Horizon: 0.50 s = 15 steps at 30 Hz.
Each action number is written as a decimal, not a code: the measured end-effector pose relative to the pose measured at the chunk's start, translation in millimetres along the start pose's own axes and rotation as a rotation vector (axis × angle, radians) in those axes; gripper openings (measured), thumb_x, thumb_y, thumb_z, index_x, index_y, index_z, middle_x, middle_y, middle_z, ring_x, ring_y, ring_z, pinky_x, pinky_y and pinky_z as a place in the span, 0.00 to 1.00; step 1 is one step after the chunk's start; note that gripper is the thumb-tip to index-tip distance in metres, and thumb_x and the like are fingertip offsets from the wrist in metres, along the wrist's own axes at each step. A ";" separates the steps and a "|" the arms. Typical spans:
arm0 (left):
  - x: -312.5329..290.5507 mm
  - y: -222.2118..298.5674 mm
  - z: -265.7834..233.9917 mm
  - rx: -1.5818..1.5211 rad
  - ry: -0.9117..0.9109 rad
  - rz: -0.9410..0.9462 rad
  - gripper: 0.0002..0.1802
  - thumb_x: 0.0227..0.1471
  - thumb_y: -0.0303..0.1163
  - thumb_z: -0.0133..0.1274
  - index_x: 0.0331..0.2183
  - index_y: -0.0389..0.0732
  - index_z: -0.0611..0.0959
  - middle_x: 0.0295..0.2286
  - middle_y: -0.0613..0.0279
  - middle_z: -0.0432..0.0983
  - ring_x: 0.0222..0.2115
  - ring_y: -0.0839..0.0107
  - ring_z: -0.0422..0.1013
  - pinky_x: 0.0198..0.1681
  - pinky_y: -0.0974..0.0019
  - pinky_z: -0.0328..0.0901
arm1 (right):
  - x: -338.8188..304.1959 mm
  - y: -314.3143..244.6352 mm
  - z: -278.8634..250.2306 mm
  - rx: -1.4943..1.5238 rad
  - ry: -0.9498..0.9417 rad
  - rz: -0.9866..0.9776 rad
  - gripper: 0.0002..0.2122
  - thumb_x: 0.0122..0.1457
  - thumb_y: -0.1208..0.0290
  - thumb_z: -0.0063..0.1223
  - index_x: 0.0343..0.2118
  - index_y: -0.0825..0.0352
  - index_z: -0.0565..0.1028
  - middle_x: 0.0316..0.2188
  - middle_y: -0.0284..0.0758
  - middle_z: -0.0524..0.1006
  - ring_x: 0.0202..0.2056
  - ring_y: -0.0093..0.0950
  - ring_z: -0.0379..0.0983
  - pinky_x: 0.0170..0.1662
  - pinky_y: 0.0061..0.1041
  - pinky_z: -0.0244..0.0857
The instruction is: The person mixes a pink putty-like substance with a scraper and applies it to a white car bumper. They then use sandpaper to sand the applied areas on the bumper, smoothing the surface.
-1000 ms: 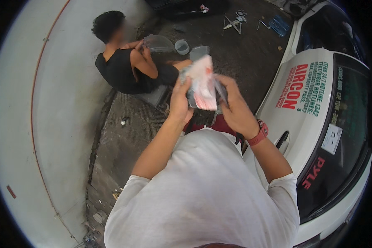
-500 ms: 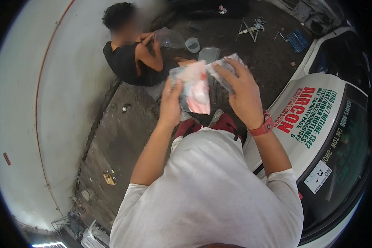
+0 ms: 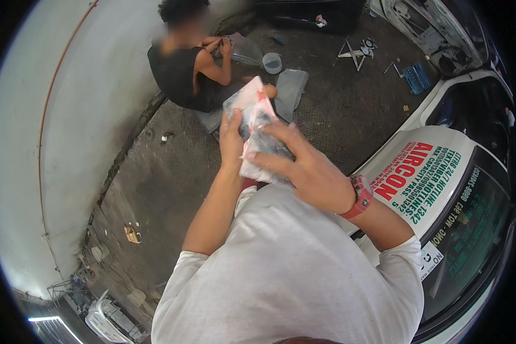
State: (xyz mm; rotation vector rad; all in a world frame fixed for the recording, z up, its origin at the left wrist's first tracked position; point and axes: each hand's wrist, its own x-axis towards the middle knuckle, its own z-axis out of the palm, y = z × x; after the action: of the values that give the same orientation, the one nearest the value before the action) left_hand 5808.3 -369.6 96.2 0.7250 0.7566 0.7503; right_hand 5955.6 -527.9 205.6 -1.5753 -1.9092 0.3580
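Observation:
In front of my chest, my left hand point(image 3: 230, 142) is closed on a flat, floppy pink-and-white piece point(image 3: 252, 98) with red and dark patches. It looks like a rag or a thin packet; blur hides which. My right hand point(image 3: 321, 175), with a red watch on its wrist, grips a smaller greyish-white piece point(image 3: 257, 171) with dark smudges. That piece overlaps the lower part of the pink-and-white one, and the two seem to touch. My right fingers lie across its top.
A person in black point(image 3: 183, 77) sits ahead on the left, handling a clear plastic sheet point(image 3: 246, 51) beside a bucket point(image 3: 272, 63). A white car point(image 3: 441, 140) stands close on my right. A scissor jack point(image 3: 355, 54) and a blue tool case point(image 3: 415, 78) lie farther off.
My right hand has moved left and toward me, bringing the greyish-white piece onto the pink-and-white one. My left hand has tilted its piece slightly. The view has shifted a little.

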 end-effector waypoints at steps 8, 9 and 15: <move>-11.0 -4.1 13.9 -0.023 0.043 0.027 0.20 0.72 0.34 0.46 0.60 0.35 0.71 0.54 0.56 0.75 0.54 0.65 0.73 0.59 0.60 0.68 | -4.6 63.9 -2.5 -0.417 -0.074 0.293 0.28 0.59 0.77 0.52 0.64 0.56 0.71 0.64 0.50 0.64 0.68 0.59 0.57 0.65 0.65 0.55; -6.1 -6.3 11.7 0.037 0.033 0.079 0.20 0.72 0.34 0.45 0.60 0.35 0.71 0.53 0.55 0.75 0.53 0.66 0.73 0.58 0.60 0.68 | 0.8 58.6 -10.3 -0.373 -0.006 0.257 0.27 0.59 0.76 0.52 0.64 0.56 0.71 0.64 0.49 0.65 0.68 0.60 0.56 0.65 0.69 0.52; -0.4 1.7 23.1 0.048 0.067 0.124 0.19 0.72 0.35 0.46 0.58 0.35 0.73 0.52 0.56 0.76 0.51 0.68 0.74 0.56 0.61 0.69 | 6.8 29.0 -8.5 -0.405 -0.122 0.178 0.30 0.55 0.79 0.56 0.63 0.58 0.72 0.64 0.46 0.65 0.69 0.60 0.53 0.63 0.77 0.46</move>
State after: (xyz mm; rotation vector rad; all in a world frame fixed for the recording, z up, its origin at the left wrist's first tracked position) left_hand 5826.0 -375.8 109.8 0.7992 0.7982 0.8746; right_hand 5982.9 -515.7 197.5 -2.0357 -2.0307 0.1476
